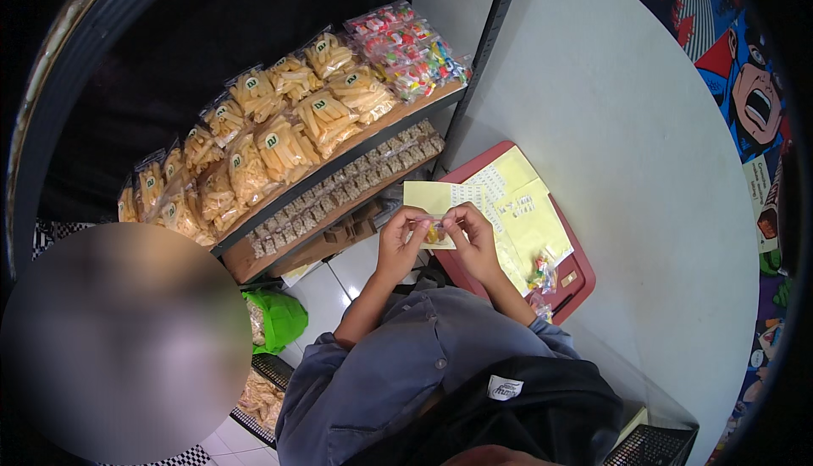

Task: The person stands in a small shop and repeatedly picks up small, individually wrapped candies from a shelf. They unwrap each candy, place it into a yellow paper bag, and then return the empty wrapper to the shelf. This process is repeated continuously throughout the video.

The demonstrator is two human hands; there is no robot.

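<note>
Between my two hands is a small clear plastic packet (435, 233) with something yellow inside. My left hand (402, 245) pinches its upper left edge, and my right hand (475, 241) pinches the upper right. Just beyond and beneath them, yellow sheets (527, 231) carrying rows of small printed labels lie spread over a red table (585, 282). To the right of my right hand, several small packets of colourful sweets (544, 273) rest at the edge of the sheets. My fingers hide part of the held packet.
At the left, a shelf holds bags of pale stick snacks (286, 146) and packets of colourful sweets (406, 46). Rows of small snack packets (343, 189) fill the tier below. A green bag (279, 320) and a black basket (270, 370) sit on the floor. A wall (635, 148) rises at right.
</note>
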